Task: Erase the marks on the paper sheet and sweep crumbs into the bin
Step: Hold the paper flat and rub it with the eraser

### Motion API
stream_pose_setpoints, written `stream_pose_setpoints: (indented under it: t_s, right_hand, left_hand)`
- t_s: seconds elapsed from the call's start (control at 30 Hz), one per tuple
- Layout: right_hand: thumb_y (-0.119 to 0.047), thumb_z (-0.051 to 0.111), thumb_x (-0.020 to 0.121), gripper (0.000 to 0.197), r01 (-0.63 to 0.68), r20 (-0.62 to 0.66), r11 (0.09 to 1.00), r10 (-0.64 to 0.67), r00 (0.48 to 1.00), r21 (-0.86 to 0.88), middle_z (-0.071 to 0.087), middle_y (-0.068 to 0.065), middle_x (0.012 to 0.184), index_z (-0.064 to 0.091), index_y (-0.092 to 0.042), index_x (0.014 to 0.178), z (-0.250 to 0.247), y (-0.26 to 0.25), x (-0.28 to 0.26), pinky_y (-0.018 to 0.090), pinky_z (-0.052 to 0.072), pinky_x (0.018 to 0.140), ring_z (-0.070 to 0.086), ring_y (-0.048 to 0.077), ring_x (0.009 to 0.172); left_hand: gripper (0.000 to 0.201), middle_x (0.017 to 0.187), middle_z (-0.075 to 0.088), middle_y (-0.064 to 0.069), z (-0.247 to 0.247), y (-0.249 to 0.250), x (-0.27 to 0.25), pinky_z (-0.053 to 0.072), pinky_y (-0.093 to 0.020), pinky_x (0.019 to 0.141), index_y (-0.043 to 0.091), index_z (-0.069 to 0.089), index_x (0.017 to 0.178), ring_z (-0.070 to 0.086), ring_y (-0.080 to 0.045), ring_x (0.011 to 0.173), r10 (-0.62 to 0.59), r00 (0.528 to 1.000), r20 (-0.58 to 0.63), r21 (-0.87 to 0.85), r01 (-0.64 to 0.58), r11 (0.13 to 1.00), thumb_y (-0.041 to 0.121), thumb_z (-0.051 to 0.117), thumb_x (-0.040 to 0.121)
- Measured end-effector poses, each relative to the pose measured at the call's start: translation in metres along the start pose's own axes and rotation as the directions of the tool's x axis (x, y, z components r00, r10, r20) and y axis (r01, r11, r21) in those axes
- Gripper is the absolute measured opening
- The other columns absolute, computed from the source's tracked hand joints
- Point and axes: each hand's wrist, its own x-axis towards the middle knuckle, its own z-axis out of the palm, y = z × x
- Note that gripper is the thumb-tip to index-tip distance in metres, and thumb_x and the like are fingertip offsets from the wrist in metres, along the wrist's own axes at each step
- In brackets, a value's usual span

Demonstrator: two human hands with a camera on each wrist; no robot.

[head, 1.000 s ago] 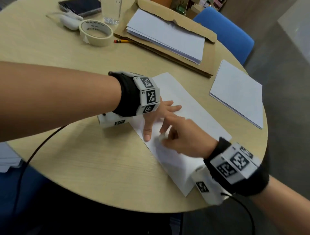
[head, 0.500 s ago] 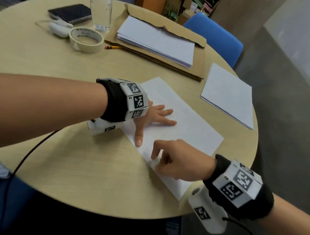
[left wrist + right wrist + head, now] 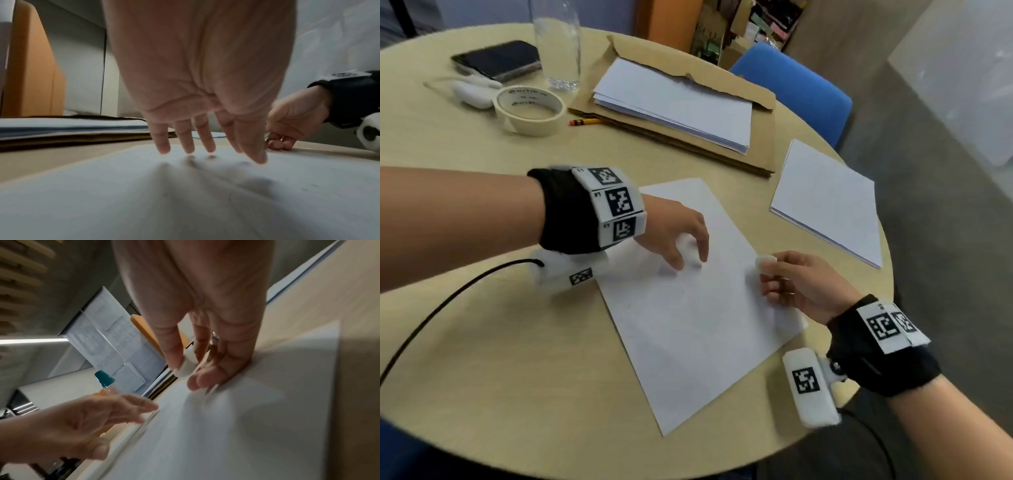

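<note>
The paper sheet (image 3: 688,308) lies flat and slightly skewed on the table (image 3: 482,342), its near corner close to the table edge. Only faint grey traces show near its middle, so look closely before you call the erasing done. Your right hand (image 3: 804,287) pinches the white eraser (image 3: 766,263) between thumb and forefinger at the sheet's right edge, lifted off the paper. Your left hand (image 3: 674,233) hovers just above the sheet's upper part with its fingers (image 3: 186,141) loosely spread, the tips barely clear of the paper.

Set those left fingers down flat first; an unpinned sheet will slide or buckle under the eraser. Then rub in short strokes away from the pinning hand, with light pressure. No bin shows in any view, so herd the crumbs toward one edge and find the bin before sweeping.
</note>
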Motion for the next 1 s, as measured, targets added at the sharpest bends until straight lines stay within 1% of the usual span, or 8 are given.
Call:
stream_pose_setpoints:
  t_s: [0.07,0.2,0.4,0.5,0.7,0.77,0.9,1.0]
  right_hand:
    - [-0.012,0.063,0.086,0.008,0.01,0.007,0.999,-0.01,1.0,-0.042,0.052,0.006,0.066,0.056,-0.008,0.086,0.001,-0.002,0.001,0.02,0.047,0.044,0.048,0.016,0.051]
    - [-0.014,0.062,0.087,0.016,0.057,0.042,0.966,-0.048,0.998,-0.253,0.058,0.007,0.064,0.058,-0.006,0.074,0.005,-0.008,0.003,0.018,0.043,0.04,0.053,0.012,0.042]
    - [-0.016,0.063,0.082,0.025,0.274,0.203,0.752,-0.189,0.961,-0.6,0.06,-0.001,0.051,0.054,-0.013,0.059,0.044,-0.023,0.004,0.014,0.035,0.035,0.046,0.006,0.035]
    - [-0.016,0.062,0.079,0.028,0.319,0.256,0.621,-0.191,0.948,-0.716,0.053,-0.005,0.042,0.049,-0.01,0.055,0.055,-0.021,0.005,0.015,0.035,0.043,0.046,0.005,0.039]
    - [-0.014,0.061,0.075,0.016,0.135,-0.006,0.543,-0.249,0.968,-0.829,0.05,0.006,0.064,0.051,-0.006,0.066,0.016,-0.026,0.013,0.019,0.03,0.045,0.04,0.014,0.056]
    - [-0.013,0.061,0.075,0.015,0.227,0.079,0.528,-0.287,0.955,-0.819,0.052,0.009,0.067,0.053,-0.005,0.065,0.031,-0.029,0.01,0.026,0.032,0.051,0.043,0.016,0.059]
    - [-0.013,0.063,0.076,0.03,0.375,0.294,0.556,-0.233,0.927,-0.742,0.052,0.002,0.055,0.046,-0.016,0.053,0.057,-0.024,0.006,0.016,0.032,0.046,0.043,0.006,0.046]
    - [-0.016,0.063,0.077,0.019,0.193,0.09,0.559,-0.207,0.974,-0.806,0.051,0.0,0.057,0.052,-0.011,0.062,0.023,-0.021,0.017,0.021,0.035,0.05,0.046,0.014,0.056]
  left_hand:
    - [0.057,0.148,0.032,0.006,0.001,0.005,0.011,0.027,-0.029,0.112,0.029,0.046,0.135,0.035,-0.015,0.135,-0.031,0.998,-0.047,-0.042,0.029,0.999,0.031,0.068,0.082]
    - [0.096,0.158,0.007,0.01,0.005,0.013,0.025,0.013,-0.027,0.115,0.023,0.016,0.15,0.011,-0.011,0.145,-0.046,0.996,0.073,-0.007,0.047,0.999,0.039,0.075,0.075]
    - [0.122,0.159,-0.014,0.004,0.016,0.012,0.03,0.005,-0.036,0.118,0.017,-0.01,0.151,-0.007,-0.014,0.147,-0.064,0.991,0.12,0.125,0.049,0.991,0.058,0.071,0.068]
    - [0.127,0.157,-0.022,0.004,0.018,0.011,0.031,-0.001,-0.039,0.118,0.017,-0.018,0.148,-0.014,-0.015,0.146,-0.074,0.983,0.167,0.145,0.05,0.988,0.059,0.07,0.068]
    - [0.128,0.155,-0.026,0.005,0.018,0.012,0.031,-0.004,-0.04,0.117,0.017,-0.024,0.147,-0.018,-0.015,0.145,-0.072,0.977,0.2,0.13,0.046,0.99,0.058,0.07,0.07]
    - [0.127,0.155,-0.026,0.003,0.017,0.013,0.031,-0.004,-0.041,0.118,0.017,-0.023,0.147,-0.019,-0.016,0.145,-0.073,0.977,0.202,0.141,0.044,0.989,0.058,0.07,0.07]
    - [0.123,0.156,-0.026,0.0,0.016,0.015,0.03,-0.003,-0.044,0.118,0.018,-0.018,0.148,-0.018,-0.019,0.145,-0.069,0.977,0.201,0.153,0.039,0.987,0.058,0.069,0.071]
    - [0.125,0.155,-0.026,0.002,0.016,0.014,0.03,-0.003,-0.042,0.118,0.016,-0.024,0.146,-0.018,-0.017,0.145,-0.076,0.975,0.208,0.156,0.044,0.987,0.058,0.068,0.072]
